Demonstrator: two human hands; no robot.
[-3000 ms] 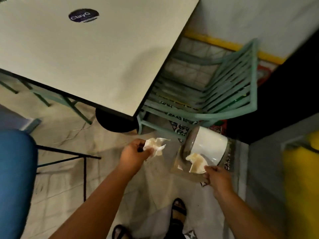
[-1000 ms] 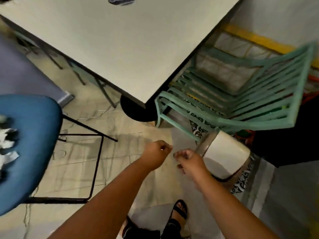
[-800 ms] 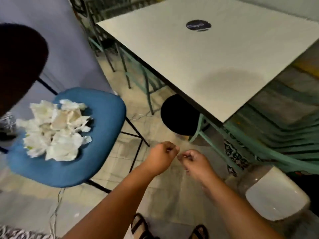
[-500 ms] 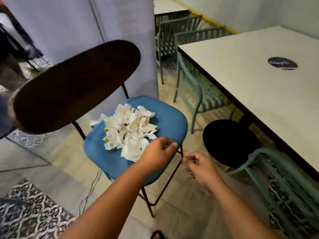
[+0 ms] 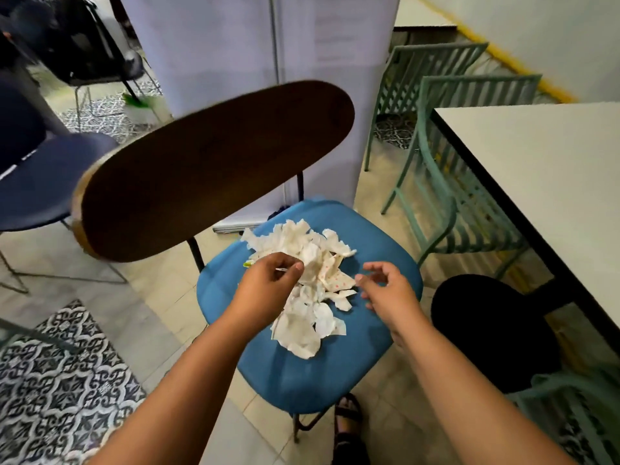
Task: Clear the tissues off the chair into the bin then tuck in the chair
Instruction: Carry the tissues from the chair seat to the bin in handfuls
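Under my left hand (image 5: 268, 280) lies a heap of crumpled white tissues (image 5: 308, 286), its fingertips pinching one. Beside it my right hand (image 5: 385, 290) hovers loosely spread. Most of the pile remains on the blue padded chair (image 5: 369, 347), not yet tucked in.

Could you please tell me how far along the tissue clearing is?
Little looks done: a heap of crumpled white tissues covers the blue padded chair seat. The left hand pinches one tissue; the right hand hovers open. Binning and tucking the chair in remain.

Beige tiled floor (image 5: 161, 290), green chairs (image 5: 466, 156)
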